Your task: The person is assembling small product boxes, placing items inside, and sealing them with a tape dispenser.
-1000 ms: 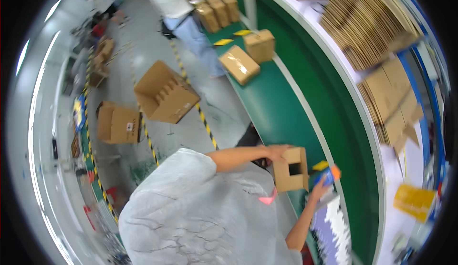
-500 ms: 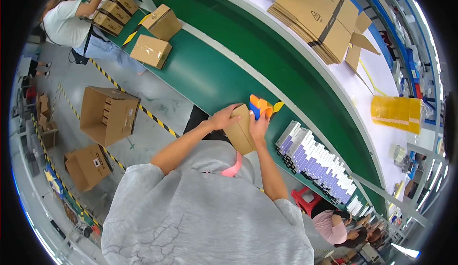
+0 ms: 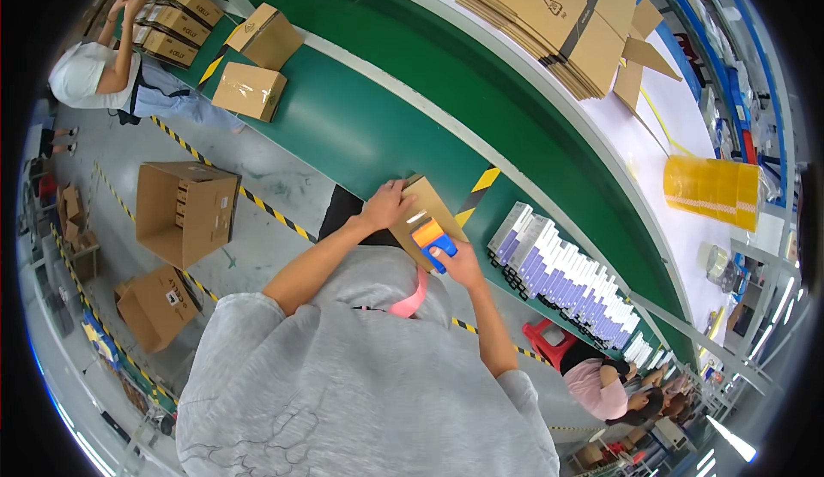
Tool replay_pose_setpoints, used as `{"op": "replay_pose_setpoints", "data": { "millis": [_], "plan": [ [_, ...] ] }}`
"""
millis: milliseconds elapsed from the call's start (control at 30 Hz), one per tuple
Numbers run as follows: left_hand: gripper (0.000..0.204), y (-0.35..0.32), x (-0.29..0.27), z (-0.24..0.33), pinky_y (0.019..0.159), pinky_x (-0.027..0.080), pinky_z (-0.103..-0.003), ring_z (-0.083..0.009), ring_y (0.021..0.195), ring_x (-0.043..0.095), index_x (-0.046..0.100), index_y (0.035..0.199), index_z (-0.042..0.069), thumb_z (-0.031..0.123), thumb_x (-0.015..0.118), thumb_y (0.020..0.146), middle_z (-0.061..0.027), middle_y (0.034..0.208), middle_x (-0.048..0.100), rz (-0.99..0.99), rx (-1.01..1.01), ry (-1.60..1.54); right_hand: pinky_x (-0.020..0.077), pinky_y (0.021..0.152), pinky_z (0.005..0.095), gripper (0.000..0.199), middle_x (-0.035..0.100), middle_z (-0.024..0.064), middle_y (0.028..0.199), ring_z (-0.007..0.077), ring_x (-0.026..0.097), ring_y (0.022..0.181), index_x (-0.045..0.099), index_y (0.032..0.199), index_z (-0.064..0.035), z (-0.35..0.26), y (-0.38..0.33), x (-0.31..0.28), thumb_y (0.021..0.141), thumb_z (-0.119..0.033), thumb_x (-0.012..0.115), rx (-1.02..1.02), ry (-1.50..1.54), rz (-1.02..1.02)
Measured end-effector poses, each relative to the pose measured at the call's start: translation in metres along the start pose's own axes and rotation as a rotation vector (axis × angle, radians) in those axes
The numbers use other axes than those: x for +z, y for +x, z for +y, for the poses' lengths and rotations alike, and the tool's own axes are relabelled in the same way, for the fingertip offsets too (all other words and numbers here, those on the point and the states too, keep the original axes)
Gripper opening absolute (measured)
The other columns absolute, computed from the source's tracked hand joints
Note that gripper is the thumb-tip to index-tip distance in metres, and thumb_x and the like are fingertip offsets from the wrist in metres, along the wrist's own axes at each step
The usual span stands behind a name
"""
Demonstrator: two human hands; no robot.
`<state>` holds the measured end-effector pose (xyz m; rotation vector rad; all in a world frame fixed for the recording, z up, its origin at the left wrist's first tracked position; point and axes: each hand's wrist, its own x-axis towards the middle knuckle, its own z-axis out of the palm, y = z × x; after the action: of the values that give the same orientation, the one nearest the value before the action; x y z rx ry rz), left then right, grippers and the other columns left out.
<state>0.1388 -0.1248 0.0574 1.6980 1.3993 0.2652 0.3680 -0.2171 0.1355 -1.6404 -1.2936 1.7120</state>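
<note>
A brown cardboard box (image 3: 436, 199) sits at the near edge of the green bench (image 3: 360, 125), right in front of me. My left hand (image 3: 386, 206) grips its left side, fingers over the edge. In my right hand (image 3: 459, 264) is a blue and orange tape dispenser (image 3: 435, 238), pressed against the top of the box near its closer end. A shiny patch, apparently tape, shows beside the dispenser's head. My right palm hides part of the handle.
Rows of small white and purple boxes (image 3: 558, 275) stand to the right. Two closed cartons (image 3: 249, 91) sit up the bench. Flattened cartons (image 3: 549, 14) and yellow tape rolls (image 3: 711, 192) lie on the white table. Open cartons (image 3: 184, 215) stand on the floor. Co-workers are at both sides.
My right hand has brought the tape dispenser from the far end of the box toward me along its top. My left hand has shifted slightly left. The person at far left has raised their arms.
</note>
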Motion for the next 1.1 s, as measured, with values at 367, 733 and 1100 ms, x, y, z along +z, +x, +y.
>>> {"op": "replay_pose_setpoints", "data": {
  "millis": [367,733,1100],
  "plan": [
    [0.023,-0.033,-0.026,0.054,0.073,0.057,-0.03,-0.0147,0.082,0.07,0.07,0.101,-0.006,0.015,0.07,0.09,-0.01,0.091,0.073,-0.161,-0.041,-0.76,0.0515,0.075,0.0312,0.04,0.07,0.0069,0.088,0.0147,0.063,0.079,0.067,0.11,-0.0009,0.001,-0.005,-0.005,0.088,-0.034,0.072,0.02,-0.042,-0.037],
    [0.017,0.006,-0.056,0.011,0.07,0.06,-0.03,-0.0176,0.076,0.071,0.07,0.095,-0.008,0.008,0.071,0.088,-0.0137,0.088,0.073,-0.262,-0.208,-0.88,0.0504,0.066,0.0323,0.048,0.068,0.01,0.074,0.0173,0.066,0.069,0.071,0.096,-0.0016,-0.035,0.001,-0.005,0.089,-0.049,0.067,0.191,-0.17,-0.028],
    [0.016,0.028,-0.051,-0.034,0.066,0.059,-0.028,-0.0164,0.074,0.07,0.068,0.095,-0.008,0.004,0.071,0.085,-0.0136,0.085,0.072,-0.082,-0.154,-0.82,0.0513,0.068,0.04,0.054,0.068,0.0155,0.074,0.0314,0.068,0.071,0.071,0.091,-0.0005,-0.036,0.019,0.009,0.082,-0.054,0.068,0.095,-0.29,0.111]
  ]
}}
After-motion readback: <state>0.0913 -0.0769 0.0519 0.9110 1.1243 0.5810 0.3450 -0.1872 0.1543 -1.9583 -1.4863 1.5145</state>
